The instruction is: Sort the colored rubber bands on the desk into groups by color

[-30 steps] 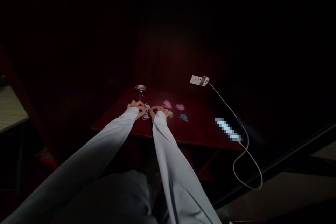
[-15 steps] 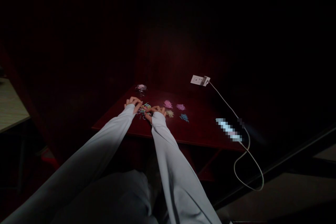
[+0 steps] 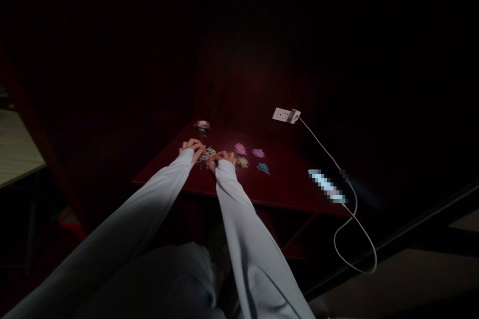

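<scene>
Both my hands rest on a dark red table (image 3: 284, 184), in long pale sleeves. My left hand (image 3: 192, 148) and my right hand (image 3: 223, 158) flank a mixed pile of small coloured loops (image 3: 208, 154), fingers curled onto it. What the fingertips pinch is too small and dim to make out. Sorted little heaps lie to the right: a pink heap (image 3: 240, 148), a purple heap (image 3: 258, 152), a yellow heap (image 3: 243, 162) and a blue heap (image 3: 263, 167).
A small glass jar (image 3: 202, 127) stands at the table's far corner. A white wall socket (image 3: 285, 115) holds a plug whose white cable (image 3: 352, 229) loops off the right edge beside a blurred-out device (image 3: 327, 185). A pale tabletop (image 3: 17, 147) sits at left.
My hands have shifted slightly over the mixed pile, the left one drawing back a little from it. The sorted heaps have not moved.
</scene>
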Demonstrator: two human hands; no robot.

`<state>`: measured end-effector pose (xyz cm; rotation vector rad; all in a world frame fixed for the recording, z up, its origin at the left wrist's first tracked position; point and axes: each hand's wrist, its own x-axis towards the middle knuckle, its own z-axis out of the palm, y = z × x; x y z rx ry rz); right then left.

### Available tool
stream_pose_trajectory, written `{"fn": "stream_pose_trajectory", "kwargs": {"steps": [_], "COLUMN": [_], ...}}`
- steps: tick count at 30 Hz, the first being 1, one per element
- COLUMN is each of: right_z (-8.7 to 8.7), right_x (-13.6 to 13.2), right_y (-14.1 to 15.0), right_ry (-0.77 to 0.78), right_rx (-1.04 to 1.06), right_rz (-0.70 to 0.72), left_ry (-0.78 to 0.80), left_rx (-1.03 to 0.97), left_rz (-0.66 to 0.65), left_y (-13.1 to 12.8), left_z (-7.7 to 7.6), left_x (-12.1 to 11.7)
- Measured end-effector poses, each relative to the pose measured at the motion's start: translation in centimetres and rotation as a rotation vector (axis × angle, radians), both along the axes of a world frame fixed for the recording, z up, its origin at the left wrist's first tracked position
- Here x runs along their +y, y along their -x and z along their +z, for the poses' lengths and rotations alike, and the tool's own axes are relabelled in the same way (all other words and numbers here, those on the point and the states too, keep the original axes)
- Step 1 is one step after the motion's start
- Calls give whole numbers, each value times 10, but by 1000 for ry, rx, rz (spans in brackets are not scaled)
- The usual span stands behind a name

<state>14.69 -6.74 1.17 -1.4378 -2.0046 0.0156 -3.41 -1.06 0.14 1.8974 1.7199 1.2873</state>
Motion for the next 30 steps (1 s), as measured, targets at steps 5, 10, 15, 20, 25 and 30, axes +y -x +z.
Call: {"fn": "stream_pose_trajectory", "kwargs": {"steps": [5, 10, 15, 20, 25, 30], "right_z": [2, 4, 4, 2, 3, 2], "right_x": [-1, -1, 0, 3, 8, 10], "right_y": [2, 3, 2, 1, -1, -2], "right_ry": [12, 66, 44, -2, 57, 60], "right_rx": [78, 171, 218, 241, 254, 259], "right_rz": [-39, -54, -63, -56, -57, -36], "left_ry": [-29, -7, -4, -22, -26, -34], "left_rx": [-2, 38, 51, 116, 183, 155], "left_rz": [-9, -28, -31, -92, -121, -126], "left_y": [1, 2, 2, -5, -16, -19], "left_z": [-4, -3, -4, -1, 6, 7], "left_x": [4, 3, 2, -4, -17, -19]}}
